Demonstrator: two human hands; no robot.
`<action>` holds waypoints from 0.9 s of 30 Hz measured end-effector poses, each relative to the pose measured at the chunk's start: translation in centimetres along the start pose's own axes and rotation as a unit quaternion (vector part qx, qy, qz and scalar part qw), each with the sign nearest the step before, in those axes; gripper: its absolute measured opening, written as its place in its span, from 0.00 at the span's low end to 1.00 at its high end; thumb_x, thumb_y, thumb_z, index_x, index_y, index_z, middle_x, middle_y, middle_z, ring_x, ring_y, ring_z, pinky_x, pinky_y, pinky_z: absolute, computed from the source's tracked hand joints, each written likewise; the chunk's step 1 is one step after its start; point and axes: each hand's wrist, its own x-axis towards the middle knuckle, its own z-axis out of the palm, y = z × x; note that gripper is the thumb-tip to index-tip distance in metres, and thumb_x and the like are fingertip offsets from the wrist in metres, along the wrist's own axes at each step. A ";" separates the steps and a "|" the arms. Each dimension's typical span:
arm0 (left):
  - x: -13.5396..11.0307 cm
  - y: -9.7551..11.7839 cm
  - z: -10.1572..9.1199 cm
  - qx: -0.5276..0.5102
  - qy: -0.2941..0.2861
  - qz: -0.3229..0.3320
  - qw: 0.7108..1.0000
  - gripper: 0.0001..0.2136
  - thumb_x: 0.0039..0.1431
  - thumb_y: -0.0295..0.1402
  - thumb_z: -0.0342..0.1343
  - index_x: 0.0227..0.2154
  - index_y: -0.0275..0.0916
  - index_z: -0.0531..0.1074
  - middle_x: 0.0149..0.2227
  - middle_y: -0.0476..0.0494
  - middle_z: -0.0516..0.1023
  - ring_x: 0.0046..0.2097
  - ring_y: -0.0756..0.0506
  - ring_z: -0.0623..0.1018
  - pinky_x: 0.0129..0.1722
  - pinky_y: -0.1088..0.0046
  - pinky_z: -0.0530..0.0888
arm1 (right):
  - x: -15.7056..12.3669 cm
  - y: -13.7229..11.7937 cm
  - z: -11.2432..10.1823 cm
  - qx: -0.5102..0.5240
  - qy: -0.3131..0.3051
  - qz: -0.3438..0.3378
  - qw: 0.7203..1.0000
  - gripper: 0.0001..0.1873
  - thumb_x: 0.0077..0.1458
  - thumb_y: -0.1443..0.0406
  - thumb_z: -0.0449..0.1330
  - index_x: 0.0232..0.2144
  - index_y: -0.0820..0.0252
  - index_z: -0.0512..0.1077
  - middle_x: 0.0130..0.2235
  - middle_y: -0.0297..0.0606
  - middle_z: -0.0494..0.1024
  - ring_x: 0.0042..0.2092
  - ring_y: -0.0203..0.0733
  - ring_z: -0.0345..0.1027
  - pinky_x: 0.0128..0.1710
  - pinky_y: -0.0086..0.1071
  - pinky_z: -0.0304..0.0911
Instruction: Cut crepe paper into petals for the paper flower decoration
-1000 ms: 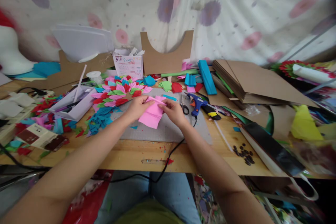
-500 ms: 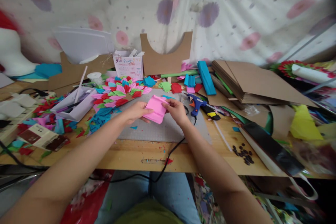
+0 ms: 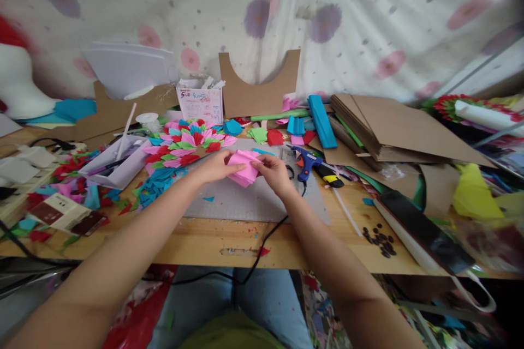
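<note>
A folded pink paper (image 3: 244, 170) is held between both hands above a grey cutting mat (image 3: 254, 202). My left hand (image 3: 216, 166) pinches its left edge, fingers closed on it. My right hand (image 3: 275, 172) grips its right edge with curled fingers. Just behind my left hand lies a round paper flower (image 3: 186, 144) of pink, red, green and blue petals. A blue glue gun (image 3: 308, 161) rests to the right of my right hand, its black cord running off the table's front edge.
Stacked brown cardboard (image 3: 393, 128) fills the right side. A white tray (image 3: 117, 166) and blue paper scraps (image 3: 158, 184) lie left. A small white box (image 3: 200, 101) and a cardboard cut-out (image 3: 260, 84) stand at the back. Dark beads (image 3: 379, 240) sit front right.
The pink paper has been folded smaller and lifted a little toward the flower. Both hands have drawn closer together on it.
</note>
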 end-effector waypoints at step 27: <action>0.1 0.0 1.2 -0.081 0.073 -0.009 0.994 0.20 0.38 0.41 0.64 0.35 0.37 0.71 0.31 0.47 0.75 0.29 0.49 0.72 0.26 0.76 0.64 | -0.3 -0.2 0.4 0.062 -0.027 0.045 0.997 0.20 0.30 0.58 0.69 0.24 0.60 0.65 0.24 0.27 0.70 0.25 0.31 0.65 0.28 0.31 0.68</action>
